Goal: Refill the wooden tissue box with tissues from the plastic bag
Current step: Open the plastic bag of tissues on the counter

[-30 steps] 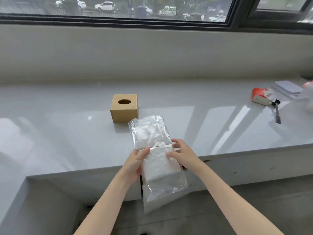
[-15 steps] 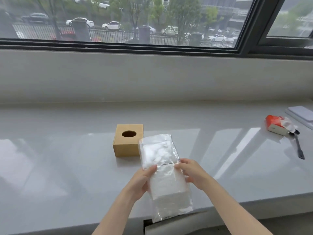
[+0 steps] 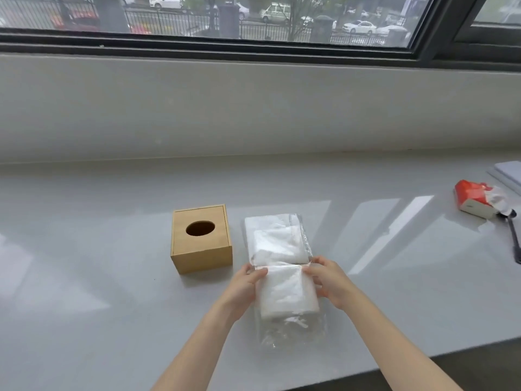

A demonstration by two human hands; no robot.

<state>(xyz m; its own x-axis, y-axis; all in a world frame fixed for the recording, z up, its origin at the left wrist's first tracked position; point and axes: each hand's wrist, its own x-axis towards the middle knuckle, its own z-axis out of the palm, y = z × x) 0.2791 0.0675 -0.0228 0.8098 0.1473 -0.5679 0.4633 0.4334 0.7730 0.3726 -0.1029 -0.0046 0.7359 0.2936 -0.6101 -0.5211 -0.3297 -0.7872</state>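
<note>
Left hand [image 3: 244,289] and right hand [image 3: 328,283] each grip a side of the plastic bag [image 3: 284,277] near its middle, fingers closed on the film. Bag lies flat on the grey counter [image 3: 98,277], white tissues [image 3: 284,294] inside. Wooden box [image 3: 200,239] stands just left of the bag, apart from it, oval hole up. Far right: red packet [image 3: 473,199] and, apparently, a dark spoon [image 3: 513,237]. Window [image 3: 253,21] beyond
</note>
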